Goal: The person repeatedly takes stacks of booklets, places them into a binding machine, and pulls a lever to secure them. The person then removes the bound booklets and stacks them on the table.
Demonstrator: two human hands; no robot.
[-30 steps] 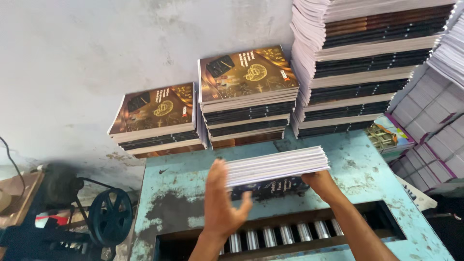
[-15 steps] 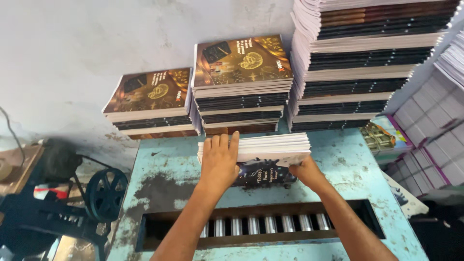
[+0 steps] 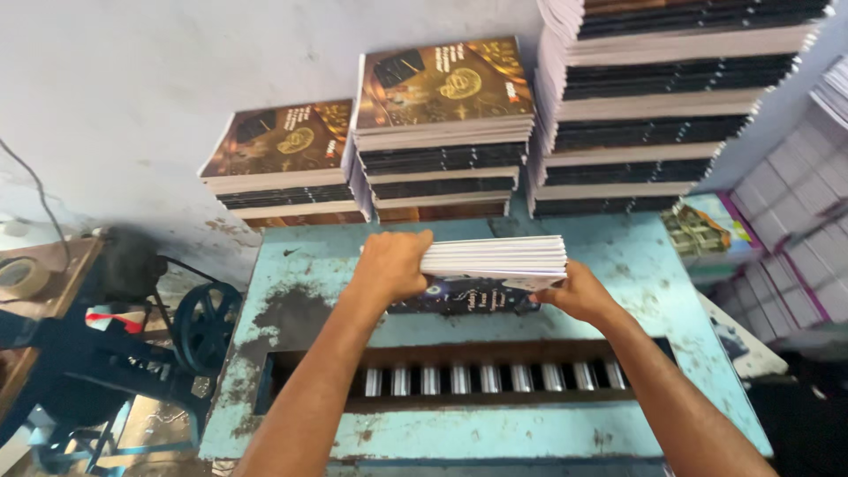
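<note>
Bundle position: the stack of booklets (image 3: 495, 258) sits at frame centre, above the blue machine table (image 3: 636, 265), over a dark cover (image 3: 464, 296) beneath it.
Long axis: runs left to right across the frame, page edges facing you.
Your left hand (image 3: 389, 265): fingers curled over the bundle's left end, clamping it.
Your right hand (image 3: 579, 296): under the lower right corner, fingers closed on it.
Nearer hand: both touching; your left covers more.
Roller slot (image 3: 486, 378): lower in frame, well apart.
</note>
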